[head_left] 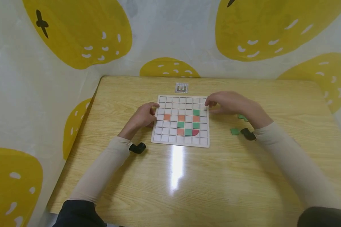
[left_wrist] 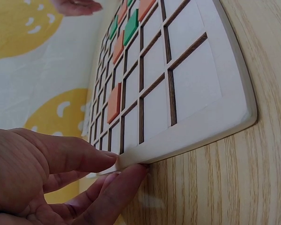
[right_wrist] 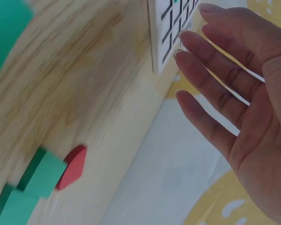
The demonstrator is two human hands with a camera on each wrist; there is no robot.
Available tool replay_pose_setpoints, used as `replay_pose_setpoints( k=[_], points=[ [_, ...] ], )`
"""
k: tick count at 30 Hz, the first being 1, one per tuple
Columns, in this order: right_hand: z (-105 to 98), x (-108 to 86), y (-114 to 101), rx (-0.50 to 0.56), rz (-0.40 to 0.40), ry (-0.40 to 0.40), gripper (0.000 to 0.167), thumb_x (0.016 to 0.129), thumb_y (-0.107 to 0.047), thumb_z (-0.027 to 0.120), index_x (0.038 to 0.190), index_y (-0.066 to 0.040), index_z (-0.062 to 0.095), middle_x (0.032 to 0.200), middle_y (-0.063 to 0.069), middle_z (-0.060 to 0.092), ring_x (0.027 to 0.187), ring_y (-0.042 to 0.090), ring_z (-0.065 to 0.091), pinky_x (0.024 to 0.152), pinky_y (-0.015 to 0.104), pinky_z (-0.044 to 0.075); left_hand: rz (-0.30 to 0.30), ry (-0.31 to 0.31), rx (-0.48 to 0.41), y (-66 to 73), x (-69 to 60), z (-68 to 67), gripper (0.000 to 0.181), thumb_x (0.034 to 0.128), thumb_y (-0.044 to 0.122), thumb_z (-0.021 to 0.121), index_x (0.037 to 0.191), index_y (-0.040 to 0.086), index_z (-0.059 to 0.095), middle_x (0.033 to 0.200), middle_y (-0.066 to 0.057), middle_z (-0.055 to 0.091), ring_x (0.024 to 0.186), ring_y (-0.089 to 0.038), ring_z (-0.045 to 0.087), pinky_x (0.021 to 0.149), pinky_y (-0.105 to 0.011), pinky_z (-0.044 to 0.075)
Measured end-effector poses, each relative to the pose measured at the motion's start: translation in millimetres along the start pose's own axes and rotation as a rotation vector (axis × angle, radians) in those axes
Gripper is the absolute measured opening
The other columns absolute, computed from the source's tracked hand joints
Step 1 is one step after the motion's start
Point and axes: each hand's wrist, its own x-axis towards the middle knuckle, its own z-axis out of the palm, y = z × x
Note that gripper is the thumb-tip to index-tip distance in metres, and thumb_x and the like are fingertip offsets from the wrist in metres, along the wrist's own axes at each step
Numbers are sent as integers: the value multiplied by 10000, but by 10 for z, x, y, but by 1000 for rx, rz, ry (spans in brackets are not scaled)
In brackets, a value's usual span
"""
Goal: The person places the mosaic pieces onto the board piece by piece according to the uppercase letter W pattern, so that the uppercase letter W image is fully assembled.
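Note:
A white grid board (head_left: 180, 144) lies on the table, with orange and green squares and one red rounded piece (head_left: 195, 132) in its cells. At the board's left edge, my left hand (head_left: 143, 116) pinches the rim; the left wrist view shows thumb and fingertips of this hand (left_wrist: 61, 173) at the rim (left_wrist: 234, 101). My right hand (head_left: 230, 101) is by the upper right edge, fingers loosely bent. In the right wrist view this hand (right_wrist: 243, 89) has spread, relaxed fingers holding nothing; whether it touches the board (right_wrist: 156, 42) cannot be told.
A small patterned card (head_left: 181, 88) lies behind the board. Right of the board are loose green pieces (head_left: 234, 131), partly hidden by the right arm. The right wrist view also shows a loose red piece (right_wrist: 74, 168). A wall covering with yellow shapes borders the table (head_left: 187, 189).

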Motion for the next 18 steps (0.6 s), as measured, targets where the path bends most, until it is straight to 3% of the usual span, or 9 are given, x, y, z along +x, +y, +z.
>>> replay_pose_setpoints(
  k=[9, 18],
  points=[
    [-14, -266, 174, 1, 57, 33, 248, 913, -167, 735, 1145, -81, 712, 1101, 59, 714, 1050, 265, 660, 932, 503, 538, 5, -4, -9, 3, 6, 1, 631, 910, -78, 618, 1491, 121, 476, 1122, -158, 531, 847, -272, 578, 665, -317, 619],
    [5, -507, 297, 7, 62, 63, 206, 888, -122, 760, 1086, -79, 723, 1043, 51, 726, 977, 254, 688, 866, 486, 564, 22, -3, -10, -11, 1, -8, 634, 897, -90, 613, 1485, 106, 479, 1099, -155, 525, 847, -266, 566, 667, -323, 621]
  ],
)
